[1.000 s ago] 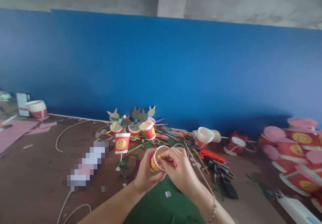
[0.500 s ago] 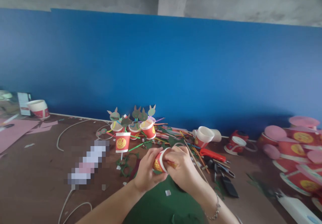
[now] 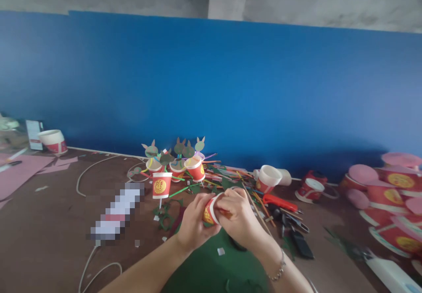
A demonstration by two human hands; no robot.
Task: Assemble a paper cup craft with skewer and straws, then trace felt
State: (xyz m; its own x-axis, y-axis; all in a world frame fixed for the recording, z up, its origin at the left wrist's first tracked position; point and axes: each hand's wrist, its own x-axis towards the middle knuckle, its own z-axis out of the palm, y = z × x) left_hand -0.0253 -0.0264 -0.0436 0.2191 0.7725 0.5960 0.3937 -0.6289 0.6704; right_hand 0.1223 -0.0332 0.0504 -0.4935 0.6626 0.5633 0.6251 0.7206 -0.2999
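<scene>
Left hand (image 3: pixel 194 222) and right hand (image 3: pixel 239 216) both gripping a red paper cup (image 3: pixel 210 209) on its side, above green felt (image 3: pixel 211 269), decorated cups (image 3: pixel 174 170) beyond on table (image 3: pixel 49 231)

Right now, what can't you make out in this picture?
Head view:
Inside of the paper cup: covered by the right hand; the left hand wraps its side.
Mosaic patch on the table: blurred out.
White bottle, lower right: cut off by the frame edge.
</scene>
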